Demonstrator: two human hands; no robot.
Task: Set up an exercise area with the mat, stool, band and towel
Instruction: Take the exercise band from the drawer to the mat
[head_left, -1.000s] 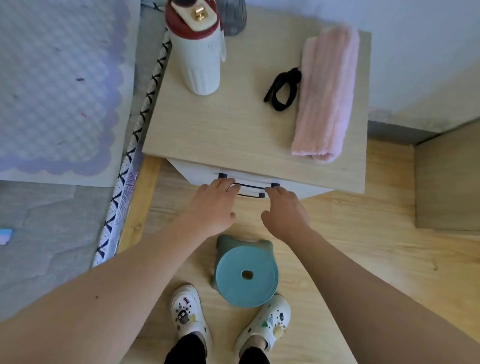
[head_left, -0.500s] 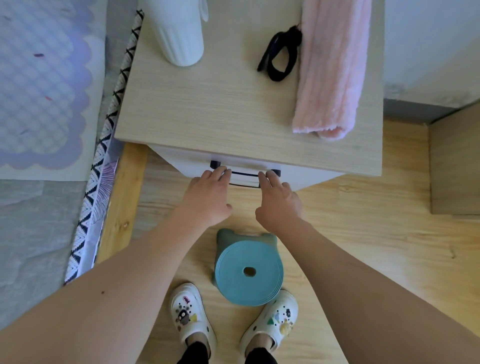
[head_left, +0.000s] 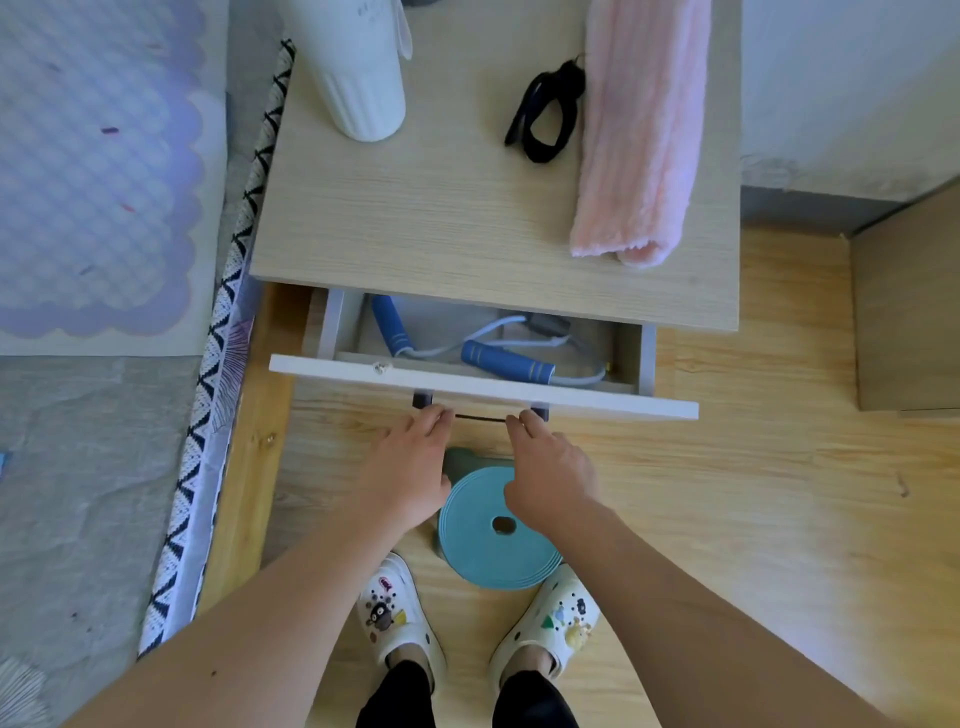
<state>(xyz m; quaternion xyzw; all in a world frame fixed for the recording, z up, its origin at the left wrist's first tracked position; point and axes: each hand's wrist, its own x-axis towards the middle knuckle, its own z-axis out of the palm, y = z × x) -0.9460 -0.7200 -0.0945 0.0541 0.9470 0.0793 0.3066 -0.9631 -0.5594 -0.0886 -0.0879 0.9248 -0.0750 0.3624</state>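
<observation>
Both hands hook their fingers over the dark drawer handle (head_left: 480, 417), the left hand (head_left: 410, 467) at its left end and the right hand (head_left: 550, 467) at its right end. The fingertips are hidden under the white drawer front (head_left: 363, 370), the knuckles face up and the thumbs are tucked low. Both forearms reach forward, nearly parallel.

The drawer stands open under the nightstand (head_left: 441, 218). One resistance band (head_left: 506, 364) lies inside it, with two blue foam grips joined by pale tubing.

Three things sit on the nightstand top: one folded pink towel (head_left: 639, 135) along the right edge, one black looped strap (head_left: 545, 117) touching the towel's left side, and one white bottle (head_left: 363, 73) at the back left.

One round teal object (head_left: 483, 551), ringed on top with a centre hole, stands on the wooden floor below the hands, between two white slippers (head_left: 397, 618). I cannot tell whether it is a rolled mat or a stool.
</observation>
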